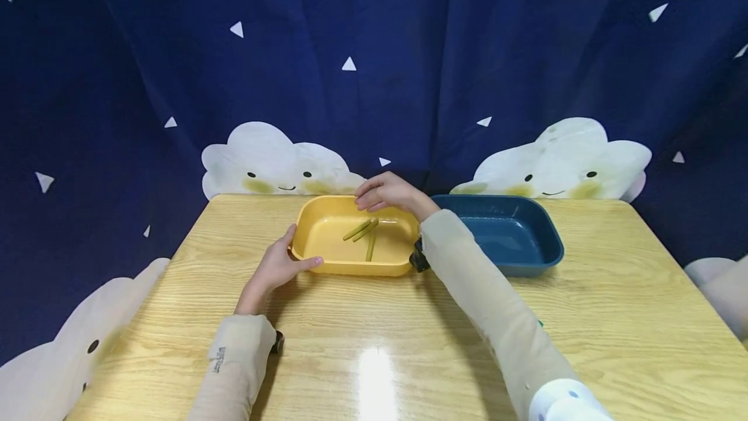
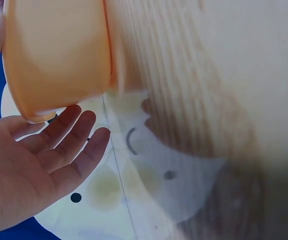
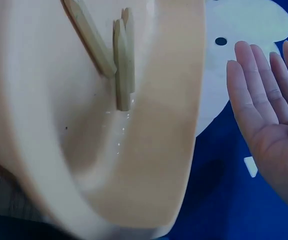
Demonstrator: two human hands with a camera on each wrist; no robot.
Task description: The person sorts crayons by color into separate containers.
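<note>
A yellow plastic basin point(image 1: 350, 267) sits on the wooden table, with several slim yellow-green sticks point(image 1: 371, 245) lying inside it. My left hand point(image 1: 279, 266) holds the basin's near left corner, thumb along the front rim. In the left wrist view, its other fingers point(image 2: 66, 175) are spread at the basin's end, not all of them touching. Above the far rim hovers my right hand point(image 1: 390, 192). Its palm faces the camera in the right wrist view, fingers point(image 3: 256, 92) extended and holding nothing, apart from the sticks.
A dark blue basin point(image 1: 528, 269) stands to the right of the yellow one, partly hidden by my right sleeve point(image 1: 473, 271). Behind the table hangs a navy curtain point(image 1: 386, 96) printed with clouds. A small green thing point(image 1: 540, 323) peeks out beside the right sleeve.
</note>
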